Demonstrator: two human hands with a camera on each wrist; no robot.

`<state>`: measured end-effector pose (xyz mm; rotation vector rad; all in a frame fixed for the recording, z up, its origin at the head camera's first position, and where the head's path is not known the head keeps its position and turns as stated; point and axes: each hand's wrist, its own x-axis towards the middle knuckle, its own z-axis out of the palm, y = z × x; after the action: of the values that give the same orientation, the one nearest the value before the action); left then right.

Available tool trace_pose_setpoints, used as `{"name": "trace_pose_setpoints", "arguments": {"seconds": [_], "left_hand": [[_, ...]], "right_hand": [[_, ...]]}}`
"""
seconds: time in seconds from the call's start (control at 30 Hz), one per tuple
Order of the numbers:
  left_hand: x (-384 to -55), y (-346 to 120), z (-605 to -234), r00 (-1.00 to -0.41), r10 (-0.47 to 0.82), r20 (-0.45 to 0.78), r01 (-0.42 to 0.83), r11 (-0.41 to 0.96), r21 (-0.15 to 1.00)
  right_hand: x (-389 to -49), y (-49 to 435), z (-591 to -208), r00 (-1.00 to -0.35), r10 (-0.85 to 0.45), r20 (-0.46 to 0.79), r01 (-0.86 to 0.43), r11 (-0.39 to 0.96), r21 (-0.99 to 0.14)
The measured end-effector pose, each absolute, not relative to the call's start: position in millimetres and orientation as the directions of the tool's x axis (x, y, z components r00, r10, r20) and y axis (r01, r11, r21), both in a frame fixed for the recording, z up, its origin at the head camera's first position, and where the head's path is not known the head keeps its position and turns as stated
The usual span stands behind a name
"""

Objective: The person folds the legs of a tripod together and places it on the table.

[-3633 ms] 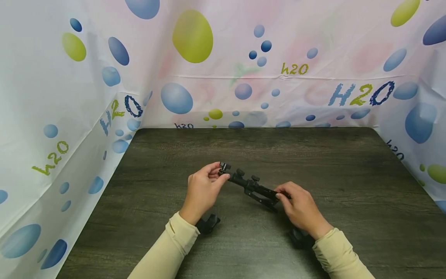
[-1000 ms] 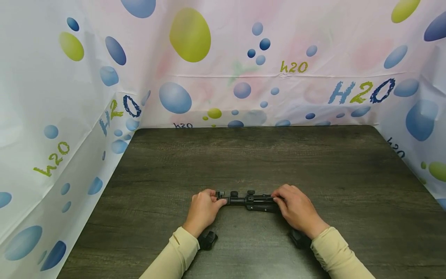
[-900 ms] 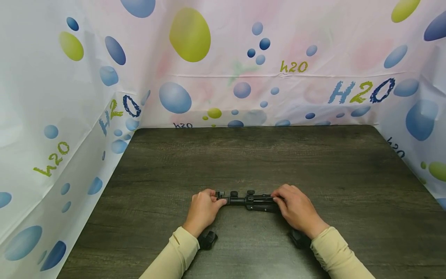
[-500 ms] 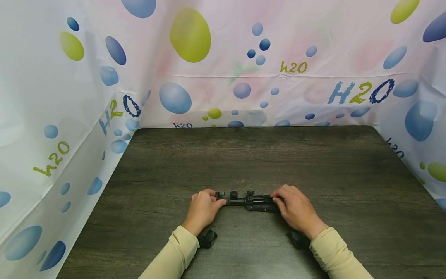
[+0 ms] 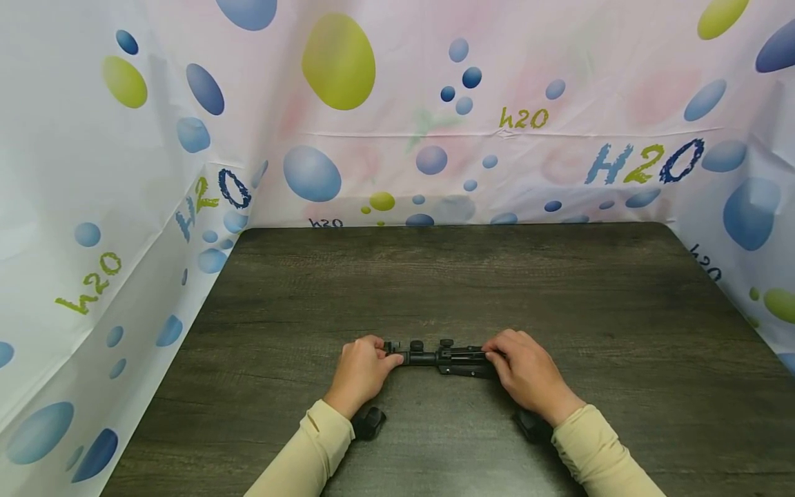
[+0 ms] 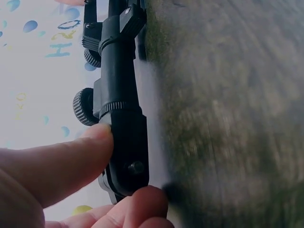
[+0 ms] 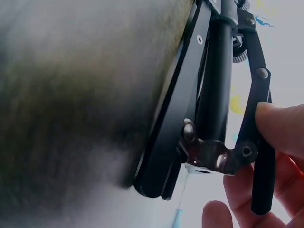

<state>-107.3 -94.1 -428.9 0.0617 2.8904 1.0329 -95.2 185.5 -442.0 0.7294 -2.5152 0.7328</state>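
Note:
A small black tripod (image 5: pixel 425 358) lies sideways on the table between both hands, its legs folded along the centre post. Round its head end, thumb and fingers of my left hand (image 5: pixel 362 373) pinch the black body. In the left wrist view, a ribbed knob (image 6: pixel 84 107) sticks out just beyond that thumb. At the leg end my right hand (image 5: pixel 533 376) pinches one leg (image 7: pixel 256 95) between thumb and fingers. A second leg (image 7: pixel 175 111) rests along the tabletop, and a metal bracket (image 7: pixel 213 154) joins the legs to the post.
The dark wood-grain table (image 5: pixel 435 283) extends behind and around the hands. A white curtain with coloured dots (image 5: pixel 397 90) rises at its back and sides. Black wrist devices (image 5: pixel 370 423) hang under both wrists near the tabletop.
Since the oldest frame, both hands have brought the tilted tripod down and nearer, laying it level on the table. Over the last second, hands and tripod hold still.

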Motion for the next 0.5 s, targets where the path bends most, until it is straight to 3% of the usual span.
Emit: {"name": "trace_pose_setpoints", "arguments": {"seconds": [0.5], "left_hand": [[-110.1, -96.8, -425.5, -0.995, 0.068, -0.074, 0.007, 0.781, 0.624]], "right_hand": [[-97.0, 187.0, -441.6, -0.809, -0.36, 0.465, -0.553, 0.735, -0.393]]}}
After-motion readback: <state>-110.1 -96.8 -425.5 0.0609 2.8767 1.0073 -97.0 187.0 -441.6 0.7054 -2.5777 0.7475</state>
